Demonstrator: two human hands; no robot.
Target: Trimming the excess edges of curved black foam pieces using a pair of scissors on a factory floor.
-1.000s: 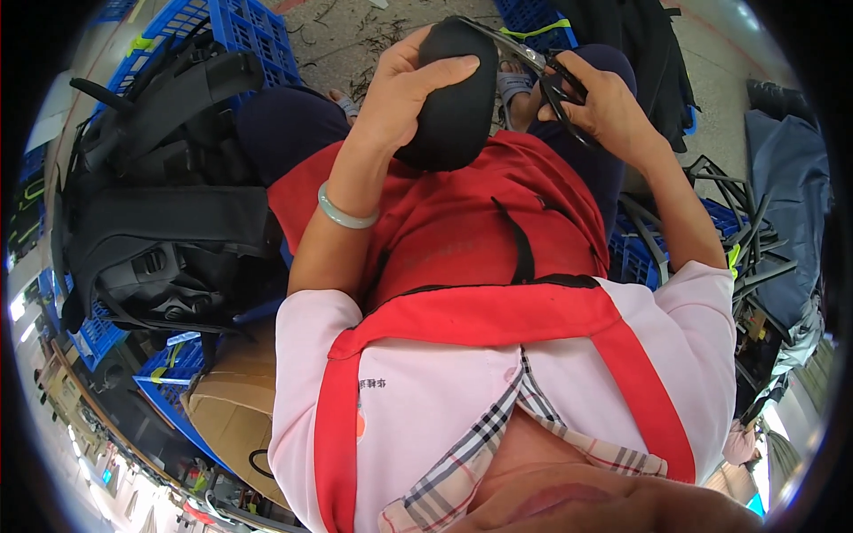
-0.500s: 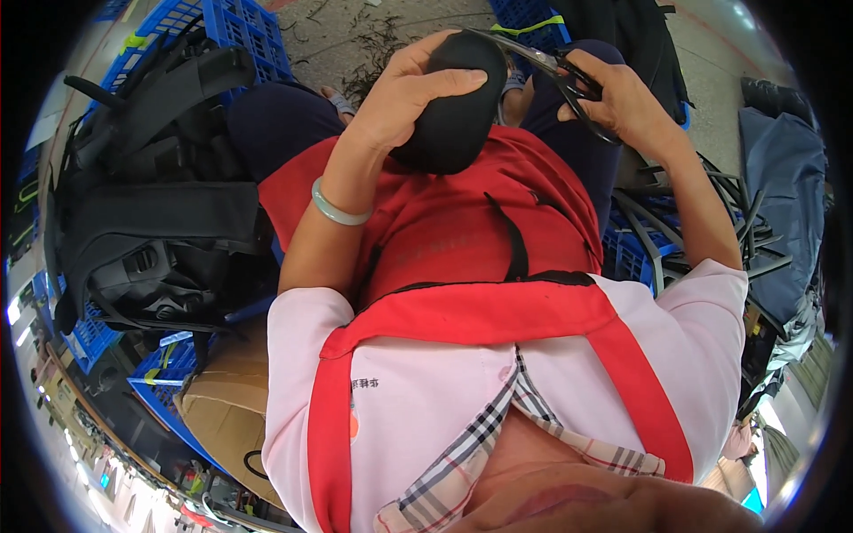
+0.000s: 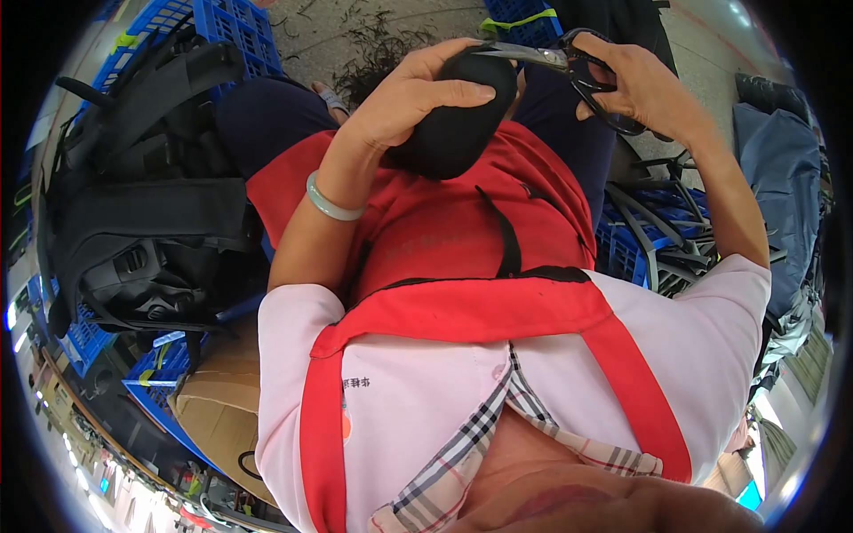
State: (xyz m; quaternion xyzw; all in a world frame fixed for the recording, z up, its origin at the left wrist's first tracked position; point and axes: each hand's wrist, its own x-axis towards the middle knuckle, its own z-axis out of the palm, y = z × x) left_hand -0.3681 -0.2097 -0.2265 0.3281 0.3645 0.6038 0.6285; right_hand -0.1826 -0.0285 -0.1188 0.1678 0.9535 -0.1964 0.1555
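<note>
A black, rounded padded piece (image 3: 453, 133) is gripped in my left hand (image 3: 404, 102), thumb on its face and fingers behind its upper edge. It is held above the red apron (image 3: 444, 231) over my lap. My right hand (image 3: 644, 93) has its fingers through the black handles of a pair of scissors (image 3: 542, 57). The blades point left and lie along the top edge of the black piece, close to my left fingertips. Whether the blades have fabric between them is too small to tell.
Black straps and padded gear (image 3: 160, 213) are heaped at my left by a blue crate (image 3: 235, 35). A cardboard box (image 3: 218, 395) stands below them. On the right, black strips (image 3: 653, 226) lie in a blue crate beside dark blue fabric (image 3: 777, 178). Dark scraps (image 3: 378, 44) litter the floor.
My right hand has shifted to the right, and the scissors now lie more level, blades at the piece's top edge. The black piece has tilted slightly in my left hand.
</note>
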